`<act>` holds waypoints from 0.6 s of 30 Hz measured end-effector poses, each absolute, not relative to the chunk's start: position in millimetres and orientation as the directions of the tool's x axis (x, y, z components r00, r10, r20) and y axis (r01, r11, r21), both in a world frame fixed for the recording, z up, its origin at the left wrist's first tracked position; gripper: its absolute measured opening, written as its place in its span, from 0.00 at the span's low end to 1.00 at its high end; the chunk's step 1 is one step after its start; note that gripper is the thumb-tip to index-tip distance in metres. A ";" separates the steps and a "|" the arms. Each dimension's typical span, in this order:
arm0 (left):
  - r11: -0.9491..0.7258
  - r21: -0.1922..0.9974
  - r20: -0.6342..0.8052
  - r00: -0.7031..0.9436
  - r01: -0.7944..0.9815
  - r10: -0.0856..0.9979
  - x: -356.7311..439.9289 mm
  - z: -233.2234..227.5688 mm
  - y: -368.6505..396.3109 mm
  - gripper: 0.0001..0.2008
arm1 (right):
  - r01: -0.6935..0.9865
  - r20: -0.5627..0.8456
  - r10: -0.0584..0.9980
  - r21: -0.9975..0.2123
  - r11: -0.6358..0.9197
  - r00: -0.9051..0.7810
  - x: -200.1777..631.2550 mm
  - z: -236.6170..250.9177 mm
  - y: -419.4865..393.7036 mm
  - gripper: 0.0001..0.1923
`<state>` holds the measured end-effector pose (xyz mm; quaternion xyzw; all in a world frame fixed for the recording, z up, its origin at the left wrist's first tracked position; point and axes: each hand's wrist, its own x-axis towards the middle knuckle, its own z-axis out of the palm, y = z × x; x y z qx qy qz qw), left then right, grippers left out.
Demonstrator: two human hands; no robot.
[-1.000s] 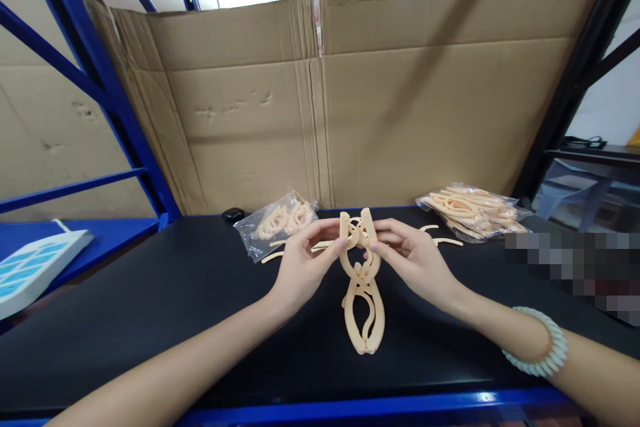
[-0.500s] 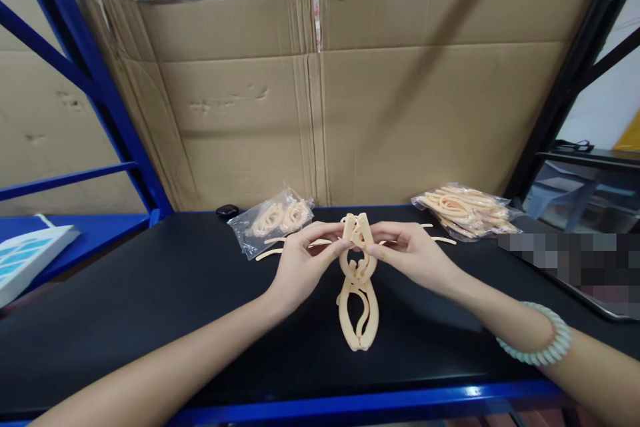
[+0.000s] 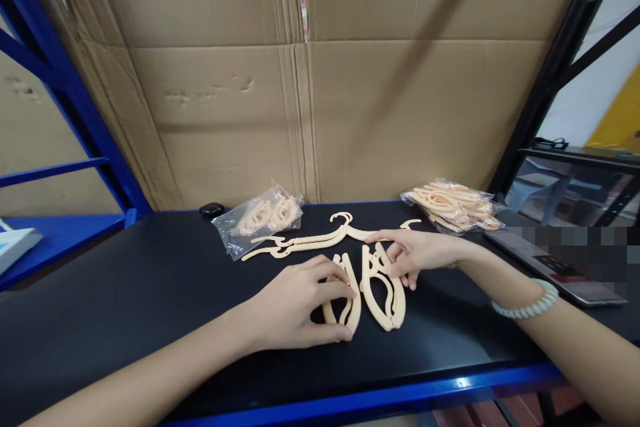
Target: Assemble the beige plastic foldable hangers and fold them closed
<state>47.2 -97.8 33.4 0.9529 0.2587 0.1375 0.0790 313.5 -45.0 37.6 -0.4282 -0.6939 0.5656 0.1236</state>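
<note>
Two cream folding hangers lie folded side by side on the black tabletop. My left hand (image 3: 305,303) curls over the left folded hanger (image 3: 354,310), its thumb by the lower end and its fingers across the middle, hiding part of it. My right hand (image 3: 413,253) holds the upper right side of the right folded hanger (image 3: 385,310) with the thumb, index finger stretched over the top, other fingers curled beside it. Just behind lies an unfolded cream hanger (image 3: 310,240), hook pointing away; my right hand covers part of its right arm.
A clear bag of cream hanger parts (image 3: 270,213) lies back left, beside a small black object (image 3: 211,209). A fuller bag of cream parts (image 3: 450,207) sits back right. Cardboard (image 3: 225,100) walls the back; a blue rail (image 3: 375,390) edges the front.
The two folded hangers, held together upright before, now lie apart on the table. My left hand came down and nearer; my right hand shifted right. The unfolded hanger behind is now uncovered.
</note>
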 end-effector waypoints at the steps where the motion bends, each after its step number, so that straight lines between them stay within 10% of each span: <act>1: -0.848 0.223 0.227 0.821 0.481 0.525 46.6 32.9 -96.4 0.18 | 0.478 -0.305 0.755 -0.878 0.013 -0.580 312.0 36.1 -45.7 0.36; 10: -0.804 0.193 0.375 0.715 0.563 0.590 41.6 29.2 -83.5 0.13 | 0.649 -0.114 0.885 -0.722 0.238 -0.452 304.7 32.1 -48.6 0.23; 18: -0.579 -0.033 0.353 0.552 0.814 0.755 18.3 19.4 -48.2 0.12 | 0.909 0.186 0.929 -0.217 0.356 -0.320 337.1 26.4 -13.3 0.10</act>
